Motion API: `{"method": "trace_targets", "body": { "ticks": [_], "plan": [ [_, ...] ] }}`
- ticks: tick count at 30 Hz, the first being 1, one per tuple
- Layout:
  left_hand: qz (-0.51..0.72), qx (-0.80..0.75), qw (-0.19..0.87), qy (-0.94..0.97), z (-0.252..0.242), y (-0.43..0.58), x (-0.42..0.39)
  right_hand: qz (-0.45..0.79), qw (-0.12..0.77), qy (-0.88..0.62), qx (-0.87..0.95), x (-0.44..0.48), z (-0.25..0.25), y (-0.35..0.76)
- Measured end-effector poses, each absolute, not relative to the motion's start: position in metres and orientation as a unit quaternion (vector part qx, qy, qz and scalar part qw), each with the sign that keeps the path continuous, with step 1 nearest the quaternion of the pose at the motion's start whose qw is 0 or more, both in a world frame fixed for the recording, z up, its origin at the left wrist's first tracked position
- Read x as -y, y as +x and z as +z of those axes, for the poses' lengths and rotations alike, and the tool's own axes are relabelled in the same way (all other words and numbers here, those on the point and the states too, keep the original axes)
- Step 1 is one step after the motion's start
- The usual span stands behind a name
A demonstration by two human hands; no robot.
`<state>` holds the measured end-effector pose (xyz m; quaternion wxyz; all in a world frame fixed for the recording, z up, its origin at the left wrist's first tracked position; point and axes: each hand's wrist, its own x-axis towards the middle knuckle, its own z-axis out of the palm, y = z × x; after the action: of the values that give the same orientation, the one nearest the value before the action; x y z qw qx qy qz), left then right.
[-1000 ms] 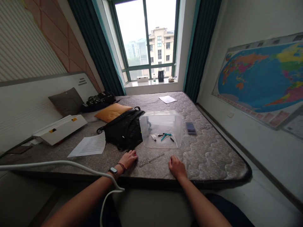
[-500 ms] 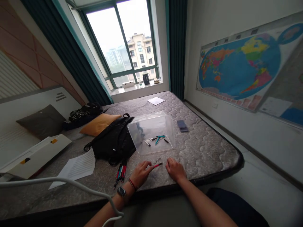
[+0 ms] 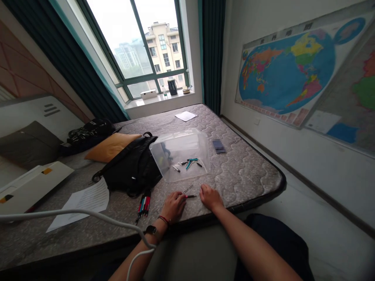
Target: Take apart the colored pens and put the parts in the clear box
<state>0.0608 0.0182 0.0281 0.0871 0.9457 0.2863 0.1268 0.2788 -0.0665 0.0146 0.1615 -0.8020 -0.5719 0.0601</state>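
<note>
My left hand (image 3: 174,207) rests low over the front of the mattress, its fingers closed on a slim pen (image 3: 190,196). The pen looks red near the fingers and dark toward its tip, which points right at my other hand. My right hand (image 3: 210,197) is curled just right of the tip, apart from it; whatever its fingers hold, if anything, is hidden. To the left of my left hand lies a bunch of red, black, white and teal pens (image 3: 143,206). Beyond both hands, a clear plastic bin (image 3: 164,176) contains several loose pens (image 3: 191,162), some teal, some white and black.
A black bag (image 3: 130,168) touches the bin's left side, with an orange cushion (image 3: 113,146) behind it. Printed paper (image 3: 80,205) and a long white box (image 3: 32,187) lie farther left. A blurred dark item (image 3: 218,146) is right of the bin. A white cable (image 3: 96,214) crosses the lower left foreground.
The view has shifted, so the scene sits further left and higher. In my left hand the pen now lies more level and shows less red. My right hand stays curled beside it.
</note>
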Motion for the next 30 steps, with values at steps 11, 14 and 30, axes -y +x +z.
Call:
{"method": "trace_targets", "body": {
  "ticks": [11, 14, 30],
  "plan": [
    [0.174, -0.36, 0.09, 0.912, 0.007, 0.081, -0.006, 0.052, 0.161, -0.804, 0.57, 0.066, 0.013, 0.278],
    [0.165, -0.367, 0.099, 0.91, 0.003, 0.074, 0.0, 0.063, 0.16, -0.808, 0.563, 0.066, 0.016, 0.277],
    [0.224, -0.378, 0.024, 0.898, 0.0, 0.075, 0.009, 0.434, 0.332, -0.664, 0.511, 0.027, 0.003, 0.247]
  ]
}}
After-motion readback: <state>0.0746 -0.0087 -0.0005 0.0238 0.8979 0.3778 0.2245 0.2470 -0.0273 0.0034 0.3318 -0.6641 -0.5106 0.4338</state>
